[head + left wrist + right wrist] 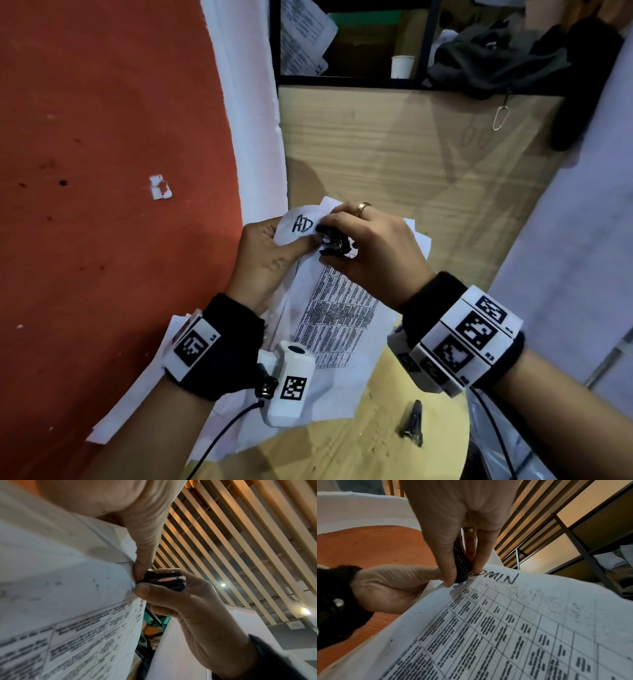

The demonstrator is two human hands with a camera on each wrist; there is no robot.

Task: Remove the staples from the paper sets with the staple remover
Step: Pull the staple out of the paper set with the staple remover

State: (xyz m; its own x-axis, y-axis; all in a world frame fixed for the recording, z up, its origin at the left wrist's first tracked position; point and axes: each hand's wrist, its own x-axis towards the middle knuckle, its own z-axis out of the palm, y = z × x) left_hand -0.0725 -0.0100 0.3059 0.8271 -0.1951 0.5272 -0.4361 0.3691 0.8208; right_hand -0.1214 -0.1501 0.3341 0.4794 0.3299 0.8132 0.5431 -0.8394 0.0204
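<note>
I see two hands working on one stapled paper set (337, 315), held up above a round wooden table (346, 445). My left hand (265, 260) pinches the set's top corner, thumb on the front sheet beside the handwritten letters. My right hand (371, 250) is curled round one black staple remover (334, 241), thumb and fingers squeezing its sides, and its nose sits on that same corner, touching the paper right beside the left thumb. Whether the staple sits in its claws I cannot tell. The front sheet carries a printed table. More loose sheets (137, 404) lie under the set on the table; I cannot count them. One small black object (412, 423) lies on the bare tabletop, well apart from the hands. One white paper cup (402, 66) stands on the shelf behind.
</note>
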